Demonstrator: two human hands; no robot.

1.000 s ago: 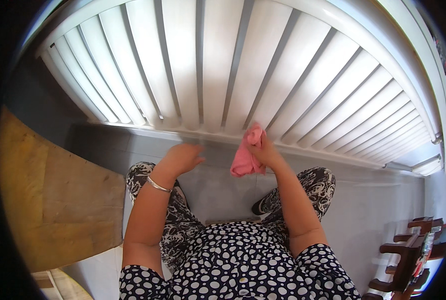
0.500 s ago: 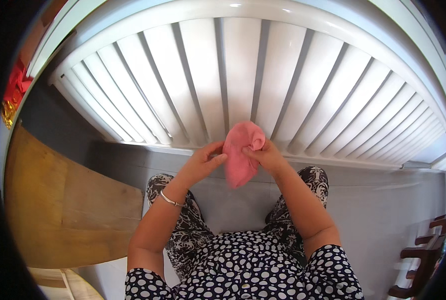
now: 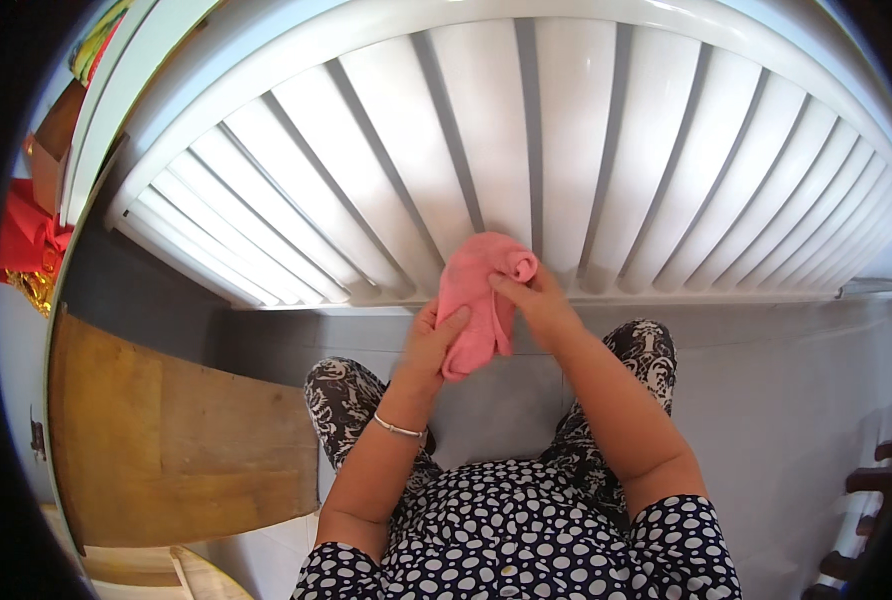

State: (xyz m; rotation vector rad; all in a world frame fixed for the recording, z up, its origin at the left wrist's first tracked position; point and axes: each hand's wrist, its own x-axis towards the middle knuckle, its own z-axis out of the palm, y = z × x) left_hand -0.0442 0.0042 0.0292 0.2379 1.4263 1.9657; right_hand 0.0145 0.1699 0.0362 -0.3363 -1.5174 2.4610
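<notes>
A pink cloth (image 3: 476, 300) is held up in front of a white slatted panel (image 3: 526, 150). My left hand (image 3: 428, 345) grips its lower part, fingers pressed against the fabric. My right hand (image 3: 531, 295) pinches its upper right corner, where the cloth is rolled over. Both hands are close together at the bottom edge of the panel. A thin bangle sits on my left wrist.
A brown wooden board (image 3: 166, 430) lies at the lower left on the grey floor (image 3: 786, 400). Red and gold items (image 3: 26, 250) sit at the far left. Dark wooden furniture legs (image 3: 871, 480) show at the right edge.
My left hand moved from the floor edge up to the pink cloth. Both hands now hold it, and the cloth has risen against the white slats.
</notes>
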